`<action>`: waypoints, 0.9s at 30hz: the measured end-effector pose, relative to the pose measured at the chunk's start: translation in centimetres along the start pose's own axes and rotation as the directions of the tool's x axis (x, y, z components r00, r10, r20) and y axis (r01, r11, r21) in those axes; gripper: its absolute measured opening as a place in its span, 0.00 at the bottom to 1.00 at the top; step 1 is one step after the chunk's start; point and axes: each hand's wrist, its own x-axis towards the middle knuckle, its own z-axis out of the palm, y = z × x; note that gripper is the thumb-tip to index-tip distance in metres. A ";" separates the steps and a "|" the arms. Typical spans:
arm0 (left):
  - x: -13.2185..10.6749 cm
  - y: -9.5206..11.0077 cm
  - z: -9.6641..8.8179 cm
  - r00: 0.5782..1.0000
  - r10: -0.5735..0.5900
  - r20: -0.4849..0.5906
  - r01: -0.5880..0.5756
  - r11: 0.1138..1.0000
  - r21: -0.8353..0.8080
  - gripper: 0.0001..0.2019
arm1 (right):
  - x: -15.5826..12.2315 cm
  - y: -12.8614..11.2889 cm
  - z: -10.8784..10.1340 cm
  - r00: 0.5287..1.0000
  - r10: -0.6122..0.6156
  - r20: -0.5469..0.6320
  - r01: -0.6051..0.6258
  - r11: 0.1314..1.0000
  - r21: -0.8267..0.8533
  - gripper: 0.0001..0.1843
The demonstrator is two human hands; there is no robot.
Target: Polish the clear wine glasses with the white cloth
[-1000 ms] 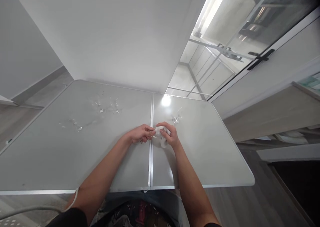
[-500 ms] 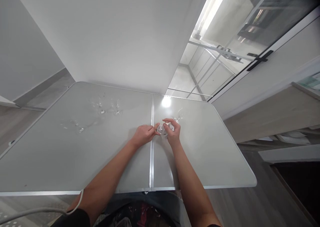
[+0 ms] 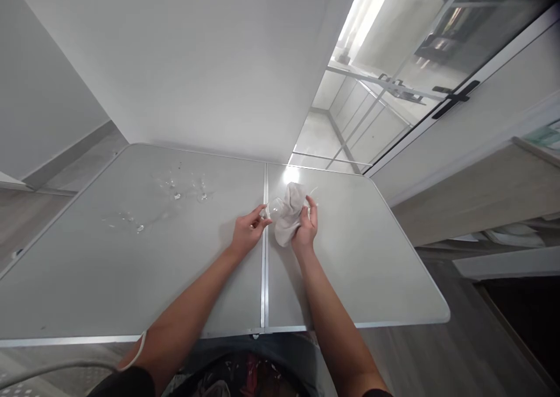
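- Left grip (image 3: pixel 248 231) pinches the glass (image 3: pixel 275 209) between both hands; a loose pinch could drop it.
- Right grip (image 3: pixel 305 229) clasps the cloth (image 3: pixel 289 217), touching the glass.
- Just beyond right grip, another glass (image 3: pixel 315 192) could topple if nudged.

head view | from above table (image 3: pixel 371 257) | facing forward, down | near
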 end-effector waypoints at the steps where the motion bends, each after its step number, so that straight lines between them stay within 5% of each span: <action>1: 0.0 0.1 0.2 0.997 -0.058 0.058 0.064 0.993 -0.104 0.23 | 0.0 0.2 0.4 0.995 0.076 0.068 -0.083 0.991 0.106 0.29; 6: 0.1 0.5 0.8 0.915 -0.252 0.315 0.371 0.832 -0.413 0.23 | 0.0 0.5 1.5 0.924 0.243 0.295 -0.327 0.902 0.281 0.31; 10: 0.3 0.6 0.3 0.918 -0.231 0.323 0.378 0.755 -0.535 0.24 | 0.6 1.3 0.8 0.982 0.184 -0.048 -0.170 0.962 0.216 0.21; 12: 0.2 0.7 -0.2 0.936 -0.201 0.289 0.338 0.747 -0.573 0.27 | 0.8 1.7 0.3 0.960 0.072 -0.272 -0.059 0.997 0.055 0.19; 14: 0.1 0.7 -0.6 0.942 -0.135 0.306 0.300 0.745 -0.596 0.29 | 0.9 2.1 -0.2 0.923 -0.088 -0.375 0.030 0.987 -0.156 0.19; 16: 0.0 0.7 -0.8 0.926 -0.080 0.369 0.302 0.741 -0.599 0.31 | 0.9 2.3 -0.5 0.923 -0.174 -0.344 0.078 0.958 -0.277 0.20; 19: 0.2 0.5 -0.5 0.904 -0.143 0.403 0.365 0.749 -0.552 0.30 | 0.5 2.7 -0.1 0.967 -0.034 -0.252 -0.019 0.979 -0.204 0.21; 23: 1.0 0.0 -0.2 0.915 -0.297 0.273 0.397 0.782 -0.480 0.25 | -0.6 2.3 1.5 0.978 0.169 -0.123 -0.161 0.984 0.073 0.20; 27: 1.2 -0.2 -0.2 0.926 -0.346 0.150 0.376 0.819 -0.433 0.23 | -1.9 1.3 2.3 0.999 0.041 0.031 -0.044 0.995 0.085 0.15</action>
